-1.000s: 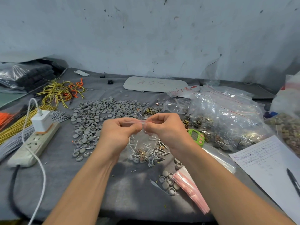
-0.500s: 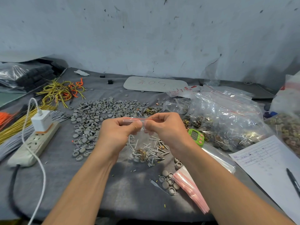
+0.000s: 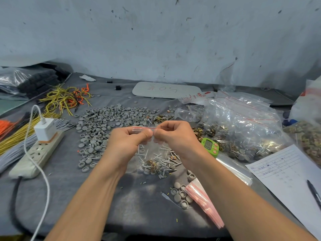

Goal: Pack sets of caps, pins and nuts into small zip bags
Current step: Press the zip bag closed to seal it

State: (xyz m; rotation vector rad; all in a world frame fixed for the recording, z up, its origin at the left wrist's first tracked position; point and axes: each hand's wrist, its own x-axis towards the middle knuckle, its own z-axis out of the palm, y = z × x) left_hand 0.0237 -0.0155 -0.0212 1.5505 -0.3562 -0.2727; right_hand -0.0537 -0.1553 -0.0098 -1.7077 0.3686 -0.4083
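**First onlooker:** Since a moment ago the right hand (image 3: 175, 138) has been sliding its pinch leftward along the red-lined top of the small zip bag (image 3: 141, 130). Less of that strip is showing between the thumbs now.

**Second onlooker:** So the left hand (image 3: 126, 145) is only anchoring?

**First onlooker:** Seemingly. Its grip is pinching the bag's left end, thumb on top. The right grip is pinching the top edge just beside it, probably pressing the zip closed.

**Second onlooker:** Where is the bag sitting?

**First onlooker:** It isn't sitting. They're holding it up over the worktop (image 3: 69, 180), near the middle, and letting it hang, I'd guess so the contents are dropping clear of the zip.

**Second onlooker:** Is anything inside?

**First onlooker:** I'm seeing pins through the plastic, but I can't tell them from the loose pins (image 3: 163, 160) lying behind it.

**Second onlooker:** And the stock?

**First onlooker:** Grey caps (image 3: 111, 119) are lying spread out to the far left, with brassy nuts (image 3: 163, 117) just beyond the hands. The empty bags (image 3: 203, 204) are waiting near right, all within reach. Finished packs seem to be collecting in the big bags (image 3: 243, 129) on the right.
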